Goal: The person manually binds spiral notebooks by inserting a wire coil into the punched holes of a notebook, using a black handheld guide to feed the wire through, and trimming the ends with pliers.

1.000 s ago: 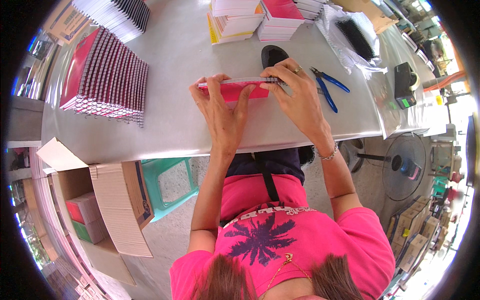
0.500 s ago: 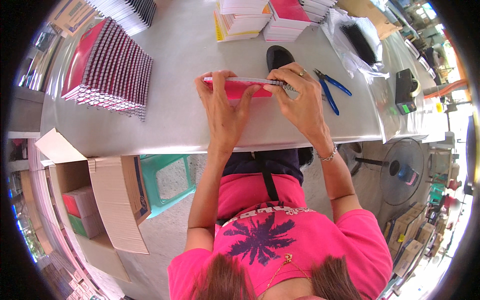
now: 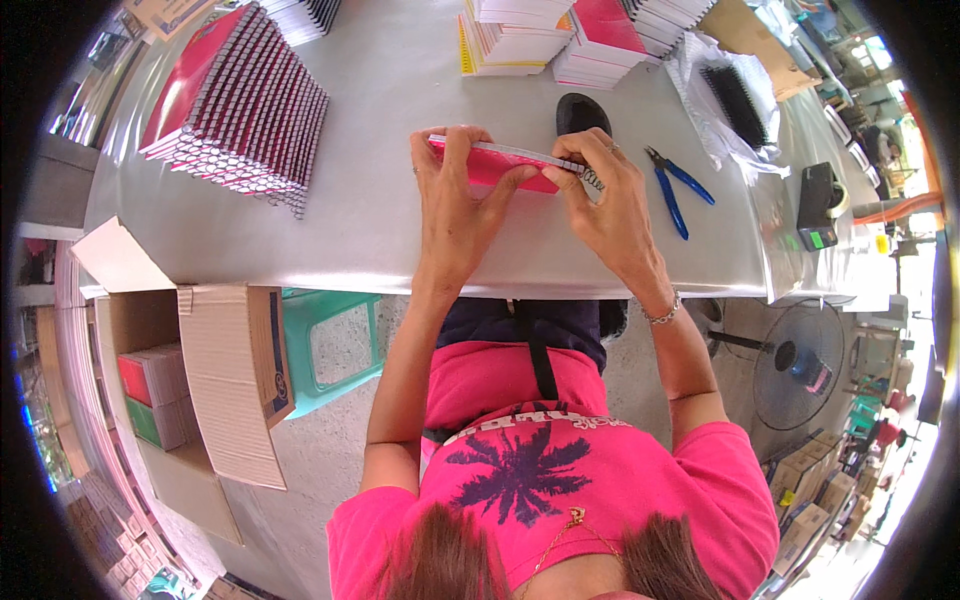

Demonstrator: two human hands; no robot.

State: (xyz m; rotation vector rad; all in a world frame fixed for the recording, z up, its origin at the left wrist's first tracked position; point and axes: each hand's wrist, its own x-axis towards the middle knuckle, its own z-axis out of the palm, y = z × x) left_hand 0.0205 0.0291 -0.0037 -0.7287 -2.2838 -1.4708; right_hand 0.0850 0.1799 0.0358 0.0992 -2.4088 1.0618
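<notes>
A thin notebook with a red cover is held up above the table's near part, its page edge upward and its right end lower. My left hand is closed on its left part, fingers behind and thumb against the red cover. At its right end, the fingers of my right hand pinch a dark spiral coil, which sticks out past the notebook's corner. How far the coil runs through the edge is hard to see. Blue-handled cutters lie with handles spread, right of my right hand.
Left on the table stands a tall stack of spiral-bound red notebooks. Behind are unbound page stacks, a black oval object and black coils on plastic. A tape dispenser sits right; an open carton stands below left.
The view has shifted, so table items appear displaced. The notebook now tilts down more to the right, showing more red cover. Both hands keep their grip, and the coil end shows more clearly.
</notes>
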